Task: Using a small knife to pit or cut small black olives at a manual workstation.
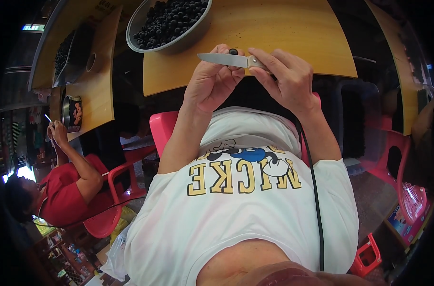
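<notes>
My left hand [212,82] is closed, pinching a small black round piece [233,51] between its fingertips. It looks like the pieces in the bowl; its exact kind is too small to tell. My right hand [292,78] is wrapped round the light handle of a knife [224,59]. The blade points left and lies across in front of my left fingers, close under the black piece. Whether the edge touches the piece I cannot tell. Just beyond my left hand stands a large round bowl [130,34], heaped with many black round pieces [171,21].
A yellowish wooden table [283,35] bears the bowl and some dark crumbs. At the left, a co-worker in red [71,195] sits at another table [93,97] with a dark tub [72,113]. Pink plastic chairs [400,176] stand around. A black cable [314,200] runs down my shirt.
</notes>
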A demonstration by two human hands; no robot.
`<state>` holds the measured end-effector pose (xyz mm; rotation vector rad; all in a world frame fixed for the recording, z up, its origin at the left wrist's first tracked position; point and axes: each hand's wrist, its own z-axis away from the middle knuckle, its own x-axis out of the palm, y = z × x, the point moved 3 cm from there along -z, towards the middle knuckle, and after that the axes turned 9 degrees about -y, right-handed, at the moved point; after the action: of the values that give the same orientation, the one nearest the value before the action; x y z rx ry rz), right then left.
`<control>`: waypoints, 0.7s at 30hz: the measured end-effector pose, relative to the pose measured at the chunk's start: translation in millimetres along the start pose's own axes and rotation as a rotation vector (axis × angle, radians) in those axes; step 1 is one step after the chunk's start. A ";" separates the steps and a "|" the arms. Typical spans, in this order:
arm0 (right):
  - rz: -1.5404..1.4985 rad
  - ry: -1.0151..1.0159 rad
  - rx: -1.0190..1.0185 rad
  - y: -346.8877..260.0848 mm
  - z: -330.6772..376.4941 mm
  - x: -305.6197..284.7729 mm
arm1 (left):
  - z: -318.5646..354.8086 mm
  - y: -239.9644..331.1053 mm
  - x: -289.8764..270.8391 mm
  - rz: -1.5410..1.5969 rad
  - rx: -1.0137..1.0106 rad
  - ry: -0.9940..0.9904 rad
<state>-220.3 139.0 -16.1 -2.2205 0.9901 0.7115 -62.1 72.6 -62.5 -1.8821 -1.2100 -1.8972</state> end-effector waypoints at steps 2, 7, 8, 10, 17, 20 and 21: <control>-0.013 0.008 -0.001 1.3 0.6 1.4 | 0.0 -0.2 -0.4 0.002 0.003 0.009; -0.015 0.002 -0.013 4.5 1.3 2.0 | 2.0 0.6 7.3 -0.055 -0.004 0.103; -0.019 -0.009 -0.008 6.7 1.8 2.4 | 0.7 0.8 3.3 -0.054 -0.004 0.101; 0.099 -0.035 0.059 25.3 5.5 7.7 | -0.3 4.0 -4.7 -0.151 0.013 0.073; -0.051 0.161 0.462 65.8 13.4 -3.1 | 3.2 8.7 7.7 -0.096 0.017 0.002; -0.131 0.054 0.515 62.4 12.1 6.8 | 4.3 6.2 13.1 -0.095 -0.052 0.035; -0.143 0.057 0.500 61.7 12.2 7.9 | 6.1 5.4 13.2 -0.083 -0.089 -0.029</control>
<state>-266.8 110.4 -48.2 -1.8537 0.9072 0.2941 -56.1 78.3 -49.3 -1.9393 -1.2505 -2.0042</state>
